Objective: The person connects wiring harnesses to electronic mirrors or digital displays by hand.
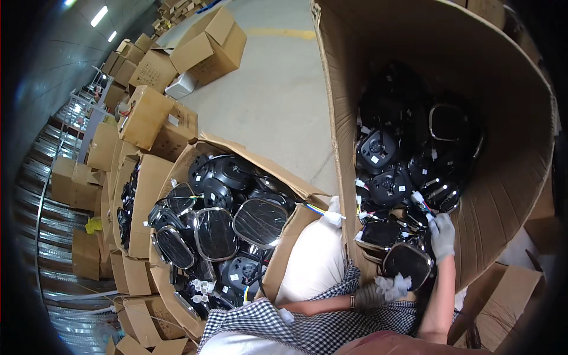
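Grey floor, carton walls, heaped black units

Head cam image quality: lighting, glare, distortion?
Head view: fisheye bends the large right-hand box, corners go black; head view: deep shadow at that box's far inside; head view: pale reflections on the glossy black parts; head view: ceiling lights glare at top left.

Large carton: open passage along right wall; black units heaped against left wall; white connectors jutting among them.
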`<state>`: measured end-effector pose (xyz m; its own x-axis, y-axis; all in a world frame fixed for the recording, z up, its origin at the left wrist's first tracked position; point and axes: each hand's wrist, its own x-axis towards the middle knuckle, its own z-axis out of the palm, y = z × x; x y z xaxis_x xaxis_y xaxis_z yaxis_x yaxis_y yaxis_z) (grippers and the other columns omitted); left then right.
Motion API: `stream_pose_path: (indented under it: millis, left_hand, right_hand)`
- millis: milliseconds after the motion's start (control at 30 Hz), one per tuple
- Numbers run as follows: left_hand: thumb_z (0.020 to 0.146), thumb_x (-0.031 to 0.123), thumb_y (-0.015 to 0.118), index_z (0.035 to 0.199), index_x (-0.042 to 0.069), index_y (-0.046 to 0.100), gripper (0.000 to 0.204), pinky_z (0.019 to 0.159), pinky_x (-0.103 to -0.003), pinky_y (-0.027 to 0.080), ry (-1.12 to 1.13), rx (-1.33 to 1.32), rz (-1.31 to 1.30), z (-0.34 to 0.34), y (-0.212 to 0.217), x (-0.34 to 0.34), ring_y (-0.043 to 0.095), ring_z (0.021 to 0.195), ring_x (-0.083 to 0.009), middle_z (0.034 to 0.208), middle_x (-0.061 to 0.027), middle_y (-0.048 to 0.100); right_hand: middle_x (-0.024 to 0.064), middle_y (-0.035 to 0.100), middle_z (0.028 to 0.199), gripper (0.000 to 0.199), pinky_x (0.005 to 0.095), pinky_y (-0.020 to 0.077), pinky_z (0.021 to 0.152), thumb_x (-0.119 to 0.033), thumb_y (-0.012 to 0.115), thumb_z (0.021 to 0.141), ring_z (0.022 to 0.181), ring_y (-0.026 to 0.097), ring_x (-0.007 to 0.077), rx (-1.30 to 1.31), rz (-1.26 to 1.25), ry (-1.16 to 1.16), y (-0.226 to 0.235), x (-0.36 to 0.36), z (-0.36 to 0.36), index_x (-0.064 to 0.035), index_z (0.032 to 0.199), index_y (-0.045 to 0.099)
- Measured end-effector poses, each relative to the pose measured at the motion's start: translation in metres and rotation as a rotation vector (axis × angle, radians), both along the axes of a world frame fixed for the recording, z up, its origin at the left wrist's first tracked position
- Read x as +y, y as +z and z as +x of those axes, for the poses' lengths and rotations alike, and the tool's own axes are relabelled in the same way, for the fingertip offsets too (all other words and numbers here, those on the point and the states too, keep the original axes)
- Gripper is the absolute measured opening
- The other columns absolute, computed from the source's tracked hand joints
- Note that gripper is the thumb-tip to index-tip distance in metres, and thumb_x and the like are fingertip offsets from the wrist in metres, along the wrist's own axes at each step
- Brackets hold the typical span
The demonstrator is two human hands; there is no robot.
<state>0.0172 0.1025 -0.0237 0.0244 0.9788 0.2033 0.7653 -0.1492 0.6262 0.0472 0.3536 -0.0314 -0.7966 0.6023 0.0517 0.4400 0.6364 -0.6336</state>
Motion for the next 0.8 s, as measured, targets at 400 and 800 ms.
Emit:
stream_pose_path:
  millis: [400,800]
  left_hand:
    - [0.096,0.020,0.044,0.113,0.003,0.044,0.024,0.093,-0.031,0.043,0.545,-1.284,0.124,-0.015,-0.012,-0.002,0.055,0.107,-0.0188,0.112,-0.0121,0.055]
    - [0.095,0.037,0.037,0.113,0.010,0.052,0.036,0.057,-0.034,0.045,0.399,-0.318,-0.114,-0.021,0.016,0.001,0.059,0.067,-0.0202,0.096,-0.0072,0.062]
  right_hand:
    - [0.0126,0.055,0.078,0.015,0.0426,0.0402,0.067,-0.018,0.060,0.077,0.077,0.054,0.0307,-0.189,0.155,0.138,0.065,-0.135,0.064,-0.0048,0.070,0.057]
    - [0.0131,0.058,0.090,0.018,0.0383,0.0473,0.078,-0.018,0.051,0.086,0.088,0.058,0.0295,-0.160,-0.002,0.429,0.057,-0.141,0.105,-0.0027,0.087,0.060]
